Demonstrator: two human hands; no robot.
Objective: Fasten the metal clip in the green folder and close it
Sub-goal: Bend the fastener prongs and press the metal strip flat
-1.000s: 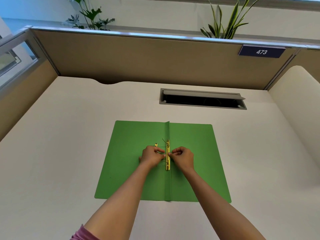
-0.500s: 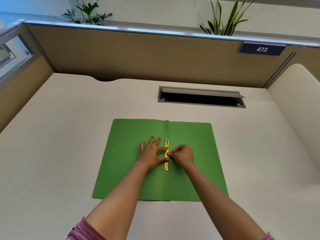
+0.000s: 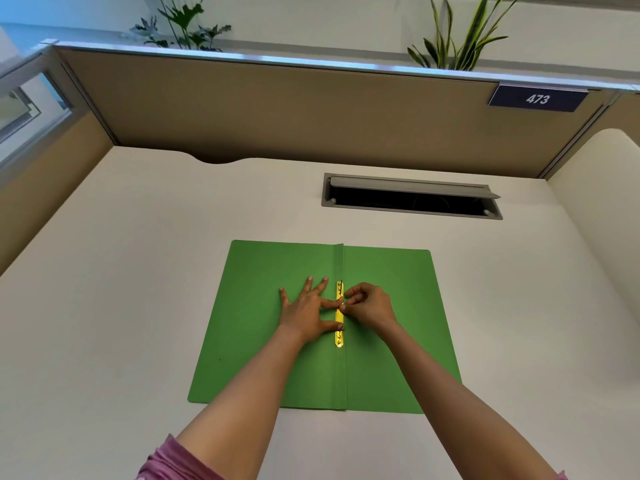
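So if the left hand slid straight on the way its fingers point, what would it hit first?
Probably nothing soon: the left hand lies flat on the green folder, fingers pointing away toward the folder's far edge, then bare desk up to the partition.

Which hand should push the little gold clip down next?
Probably the right hand. Its pinched fingertips are already at the middle of the clip, while the left hand lies spread flat, pinning the open green folder and the clip strip in place.
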